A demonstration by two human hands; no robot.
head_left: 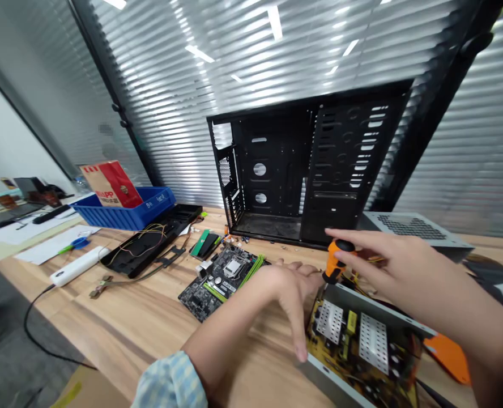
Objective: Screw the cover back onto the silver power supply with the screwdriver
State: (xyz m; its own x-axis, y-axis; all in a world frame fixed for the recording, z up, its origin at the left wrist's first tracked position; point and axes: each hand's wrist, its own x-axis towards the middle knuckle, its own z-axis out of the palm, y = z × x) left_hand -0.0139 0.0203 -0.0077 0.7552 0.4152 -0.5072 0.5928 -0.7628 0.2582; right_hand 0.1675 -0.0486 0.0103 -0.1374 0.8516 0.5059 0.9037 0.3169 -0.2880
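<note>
An opened power supply (362,340) lies on the table at lower right, its circuit board and perforated metal heat sinks showing. My left hand (292,289) spans the left end of its casing, thumb at the near corner and fingers at the far one. Between the thumb and fingers of my right hand (383,260) is a screwdriver with an orange and black handle (335,262). It stands nearly upright over the casing's far left corner; its tip is hidden. Left of my left forearm lies a motherboard (221,280) with green memory slots.
Behind my hands stands a black computer case (272,170). A grey perforated metal box (417,229) sits at right. Leftward are a blue bin (107,215) holding a paper bag (113,184), a black panel (145,243), a white power strip (79,266) and scissors (75,245).
</note>
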